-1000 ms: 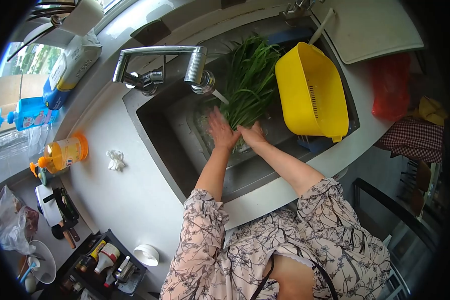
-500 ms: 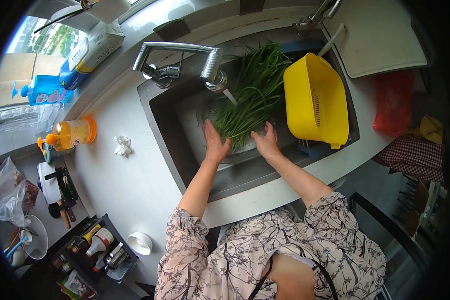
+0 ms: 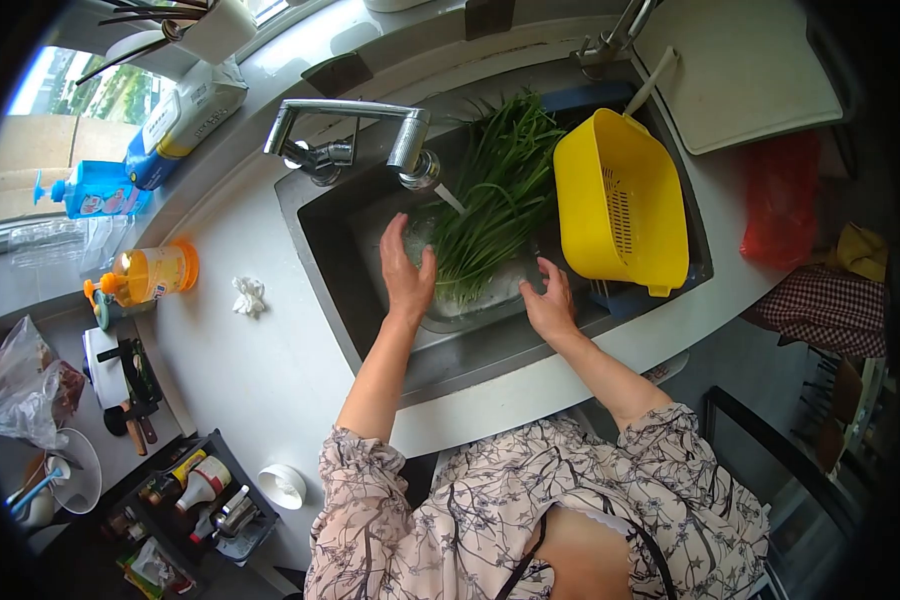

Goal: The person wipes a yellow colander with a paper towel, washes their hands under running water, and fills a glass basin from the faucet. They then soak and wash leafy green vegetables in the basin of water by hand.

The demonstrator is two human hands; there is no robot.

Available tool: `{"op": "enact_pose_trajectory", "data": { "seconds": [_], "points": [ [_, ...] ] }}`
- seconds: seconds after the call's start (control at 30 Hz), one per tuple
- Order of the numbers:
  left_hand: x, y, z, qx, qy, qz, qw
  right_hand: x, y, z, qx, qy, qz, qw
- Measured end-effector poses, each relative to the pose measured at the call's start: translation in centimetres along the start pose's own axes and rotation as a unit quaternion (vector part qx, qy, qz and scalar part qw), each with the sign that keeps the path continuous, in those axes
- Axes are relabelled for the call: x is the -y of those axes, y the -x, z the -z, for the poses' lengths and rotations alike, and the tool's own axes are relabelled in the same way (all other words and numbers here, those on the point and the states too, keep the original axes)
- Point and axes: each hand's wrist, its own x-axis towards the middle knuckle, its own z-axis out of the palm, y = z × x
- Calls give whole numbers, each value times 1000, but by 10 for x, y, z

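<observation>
A bunch of long green leafy stalks, like chives [image 3: 500, 190], lies in the sink [image 3: 332, 270] with its pale ends toward me. Water runs onto it from the chrome faucet [image 3: 407, 140]. My left hand [image 3: 407, 268] is open beside the stalk ends on the left, thumb and fingers apart. On the other side, my right hand [image 3: 552, 300] is open too, with a gap between it and the stalks. Neither hand holds anything. A see-through basin seems to sit under the stalk ends; its outline is partly hidden by water and leaves.
A yellow basket [image 3: 580, 240] rests over the sink's right side. The cutting board [image 3: 740, 80] lies behind it. On the left counter are a crumpled tissue [image 3: 249, 297], an orange bottle [image 3: 160, 272], a blue pump bottle [image 3: 100, 190] and a small white bowl [image 3: 282, 486].
My hands have moved apart, away from the stalks, the left one to the left and the right one slightly right and down. The view has shifted a little.
</observation>
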Motion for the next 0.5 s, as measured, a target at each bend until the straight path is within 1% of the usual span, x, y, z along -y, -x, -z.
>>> {"op": "enact_pose_trajectory", "data": {
  "seconds": [0.07, 0.13, 0.23, 0.3, 0.4, 0.47, 0.5],
  "points": [
    [-14, -26, 27, -23, -64, -75, 995, -1, 3, -2, 8, -4, 4, 1000],
    [-25, -58, 47, -14, -129, -154, 980, 2, 5, -4, 12, -6, 2, 1000],
    [-30, -103, 64, 29, -254, -271, 928, 6, 8, -3, 9, -1, -6, 1000],
    [-22, -125, 66, 51, -301, -288, 908, 7, 11, -5, 3, 3, -3, 1000],
    [-16, -145, 65, 63, -345, -285, 892, 4, 13, 3, 3, -81, -3, 997],
    [-14, -147, 67, 72, -369, -274, 885, 5, 21, 16, 17, -226, -7, 974],
    [-12, -146, 68, 75, -379, -269, 882, 5, 26, 23, 22, -299, -7, 954]
  ]
}}
